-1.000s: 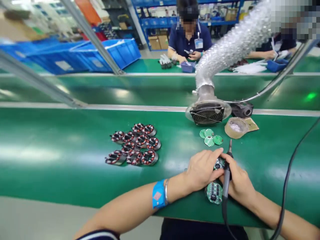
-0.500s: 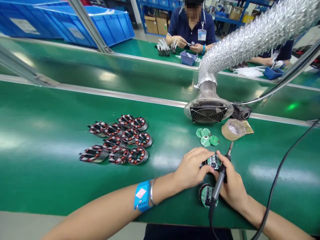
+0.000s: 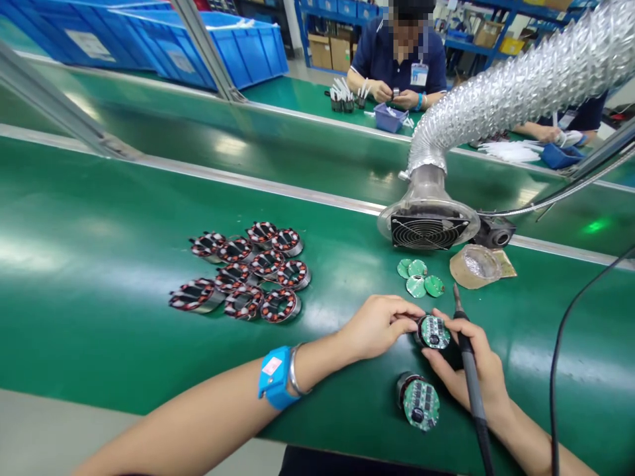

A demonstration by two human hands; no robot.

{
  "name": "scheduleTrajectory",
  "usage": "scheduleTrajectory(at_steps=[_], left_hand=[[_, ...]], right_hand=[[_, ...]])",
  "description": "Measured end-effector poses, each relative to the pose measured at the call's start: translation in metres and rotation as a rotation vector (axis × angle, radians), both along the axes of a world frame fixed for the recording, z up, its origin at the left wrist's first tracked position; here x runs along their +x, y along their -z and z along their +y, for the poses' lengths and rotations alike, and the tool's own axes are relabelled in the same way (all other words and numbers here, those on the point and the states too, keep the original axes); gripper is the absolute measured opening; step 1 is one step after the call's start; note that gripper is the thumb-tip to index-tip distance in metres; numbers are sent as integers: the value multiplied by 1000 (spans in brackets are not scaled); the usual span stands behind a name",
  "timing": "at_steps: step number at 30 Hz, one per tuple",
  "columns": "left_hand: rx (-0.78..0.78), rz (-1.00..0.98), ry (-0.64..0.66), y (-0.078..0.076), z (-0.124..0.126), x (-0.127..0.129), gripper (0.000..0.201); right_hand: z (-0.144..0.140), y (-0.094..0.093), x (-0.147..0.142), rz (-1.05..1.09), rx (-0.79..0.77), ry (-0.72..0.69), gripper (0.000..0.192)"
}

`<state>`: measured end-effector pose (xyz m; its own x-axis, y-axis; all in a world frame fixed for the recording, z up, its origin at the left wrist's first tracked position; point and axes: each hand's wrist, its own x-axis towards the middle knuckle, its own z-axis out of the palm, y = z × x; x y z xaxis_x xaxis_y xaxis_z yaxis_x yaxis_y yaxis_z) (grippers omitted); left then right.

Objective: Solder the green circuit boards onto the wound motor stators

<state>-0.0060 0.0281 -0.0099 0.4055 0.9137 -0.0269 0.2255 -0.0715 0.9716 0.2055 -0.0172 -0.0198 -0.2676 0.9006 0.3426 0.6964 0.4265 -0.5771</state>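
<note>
My left hand [image 3: 377, 326] and my right hand [image 3: 469, 367] both pinch a small round stator with a green circuit board [image 3: 433, 332] on top, held just above the green bench [image 3: 99, 311]. A black soldering iron [image 3: 469, 370] also lies in my right hand, its tip pointing away from me. A second stator with a green board [image 3: 418, 401] lies on the bench just under my hands. Three loose green round boards [image 3: 419, 277] sit a little beyond. Several wound copper stators [image 3: 248, 277] are grouped to the left.
A fume extractor fan [image 3: 427, 228] on a silver flexible duct [image 3: 516, 86] stands behind the boards. A tape roll [image 3: 475, 266] lies at its right. A black cable [image 3: 560, 337] hangs at right. Other people work at the far bench, near blue bins [image 3: 198, 46].
My hands have parted slightly, so the held stator's board now shows fully. The soldering iron has swung more upright in my right hand. The view shifted right.
</note>
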Motion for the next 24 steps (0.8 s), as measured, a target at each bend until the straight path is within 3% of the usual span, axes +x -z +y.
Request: scheduleTrajectory(at_steps=[5, 8, 15, 19, 24], left_hand=[[235, 52, 10, -1, 3, 3, 15], [289, 106, 1, -3, 1, 6, 17], [170, 262, -123, -9, -20, 16, 15], [180, 111, -132, -7, -36, 14, 20], [-10, -27, -44, -11, -41, 8, 29]], right_hand=[[-1, 1, 1, -10, -6, -8, 40], [-1, 0, 0, -20, 10, -13, 39], [-1, -1, -3, -35, 10, -33, 39], [-2, 0, -3, -28, 13, -31, 40], [0, -1, -3, -26, 23, 0, 40]])
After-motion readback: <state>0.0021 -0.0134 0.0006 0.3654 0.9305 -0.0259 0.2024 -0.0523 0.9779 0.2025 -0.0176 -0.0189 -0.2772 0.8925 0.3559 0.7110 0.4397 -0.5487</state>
